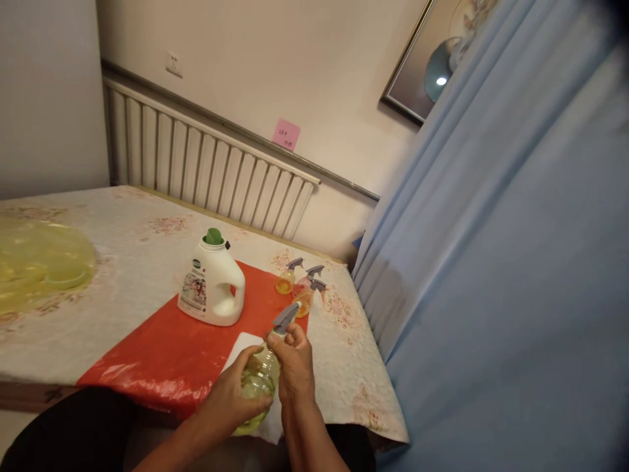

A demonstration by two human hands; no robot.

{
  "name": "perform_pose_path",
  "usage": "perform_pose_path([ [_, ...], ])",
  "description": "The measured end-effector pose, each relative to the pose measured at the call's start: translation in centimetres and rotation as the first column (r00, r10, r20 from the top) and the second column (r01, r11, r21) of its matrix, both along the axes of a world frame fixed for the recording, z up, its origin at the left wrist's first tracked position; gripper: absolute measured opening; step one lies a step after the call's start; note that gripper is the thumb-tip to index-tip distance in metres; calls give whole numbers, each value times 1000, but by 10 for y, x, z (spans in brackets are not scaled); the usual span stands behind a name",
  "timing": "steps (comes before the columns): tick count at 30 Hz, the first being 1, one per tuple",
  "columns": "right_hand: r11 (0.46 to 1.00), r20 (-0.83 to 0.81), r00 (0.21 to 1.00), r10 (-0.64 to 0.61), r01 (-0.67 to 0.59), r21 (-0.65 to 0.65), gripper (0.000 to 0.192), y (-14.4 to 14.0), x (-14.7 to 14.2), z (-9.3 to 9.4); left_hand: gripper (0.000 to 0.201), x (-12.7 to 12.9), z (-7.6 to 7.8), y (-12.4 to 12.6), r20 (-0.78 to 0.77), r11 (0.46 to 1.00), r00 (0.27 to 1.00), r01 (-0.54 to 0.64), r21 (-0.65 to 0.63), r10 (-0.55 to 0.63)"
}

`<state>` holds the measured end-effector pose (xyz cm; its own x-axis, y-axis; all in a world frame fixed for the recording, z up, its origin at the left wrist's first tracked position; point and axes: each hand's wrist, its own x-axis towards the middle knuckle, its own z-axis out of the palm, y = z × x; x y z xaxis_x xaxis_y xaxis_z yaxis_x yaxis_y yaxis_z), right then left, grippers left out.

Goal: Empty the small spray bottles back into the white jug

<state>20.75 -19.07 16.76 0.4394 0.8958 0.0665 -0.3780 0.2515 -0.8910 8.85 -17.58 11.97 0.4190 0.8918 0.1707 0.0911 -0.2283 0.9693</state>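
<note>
A clear yellow-green spray bottle (262,372) with a grey trigger head (285,317) is held tilted in front of me, over the near edge of the bed. My left hand (240,392) wraps round its body from the left. Around the neck, just under the trigger head, the fingers of my right hand (295,360) are closed. A white cloth or sheet (242,345) lies partly hidden behind the bottle. Beyond it, a white detergent jug (216,285) with a green spout stands upright on a red plastic sheet (152,354).
Several small spray bottles (285,280) with grey heads stand at the sheet's far right corner. A translucent yellow plastic item (44,262) lies at left on the flowered bedcover (132,255). A blue curtain (472,282) hangs close on the right; a radiator (211,167) lines the wall.
</note>
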Motion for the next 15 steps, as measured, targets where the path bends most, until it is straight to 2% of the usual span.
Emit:
perform_pose_path([
  [4, 1000, 133, 991, -29, 30, -8, 24, 1, -2, -6, 67, 1, -3, -1, -4, 1000, 1000, 3, 1, -3],
  [7, 999, 163, 986, -42, 45, -14, 22, -1, -1, -7, 67, -1, -1, -1, 6, 1000, 1000, -5, -2, 5],
  [15, 983, -65, 984, 165, -159, 91, 27, -11, 2, 10, 64, -5, 10, -2, 6, 999, 1000, 27, -20, -27],
])
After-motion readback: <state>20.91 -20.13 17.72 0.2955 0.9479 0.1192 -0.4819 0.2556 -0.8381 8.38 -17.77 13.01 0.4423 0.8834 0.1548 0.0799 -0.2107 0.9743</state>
